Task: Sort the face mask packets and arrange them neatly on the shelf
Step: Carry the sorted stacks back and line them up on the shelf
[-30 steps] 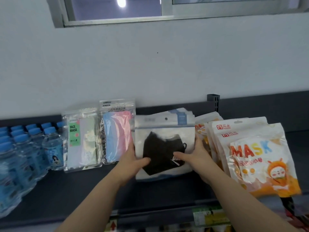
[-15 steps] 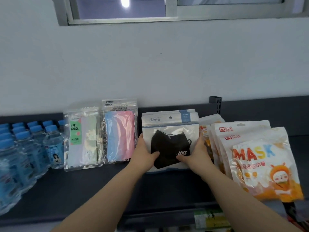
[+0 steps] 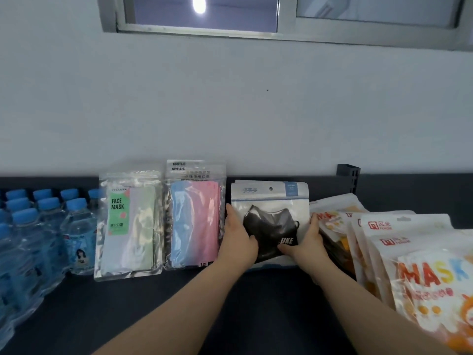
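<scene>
**Head view.** The black-mask packet (image 3: 271, 198) stands nearly upright at the back of the dark shelf (image 3: 166, 308), its top edge towards the wall (image 3: 230, 111) at 12 o'clock. The edges of at least one similar packet show just behind it.

The left hand (image 3: 239, 239) grips its lower left edge and the right hand (image 3: 307, 243) its lower right edge. Each thumb lies across the front face, and the fingers behind the packet are hidden. The hands are thus apart, clamped on the same packet from 9 and 3 o'clock.

**Neighbours.**
- At 9 o'clock is the pink-and-blue packet (image 3: 195, 219), touching or just beside the left hand. Beyond it are the green FACE MASK packet (image 3: 128, 224) and the water bottles (image 3: 46, 226).
- At 3 o'clock are the orange MASK packets (image 3: 409, 254), leaning and fanned forward, the rearmost against the right hand.

**Likely hazards, judged from this arrangement.**
- (a) The packet is thin, glossy and held only low down. On release its base may slide so that it falls flat towards 6 o'clock, taking the packets behind it along.
- (b) The left knuckles may nudge the pink-and-blue packet, which stands on a narrow base and could tip.
- (c) The fanned orange pile appears loosely propped. Withdrawing the right hand could let it slump into the gap or off the shelf front.
- (d) Uneven pressure from the two thumbs could leave the packet skewed in the row.
</scene>
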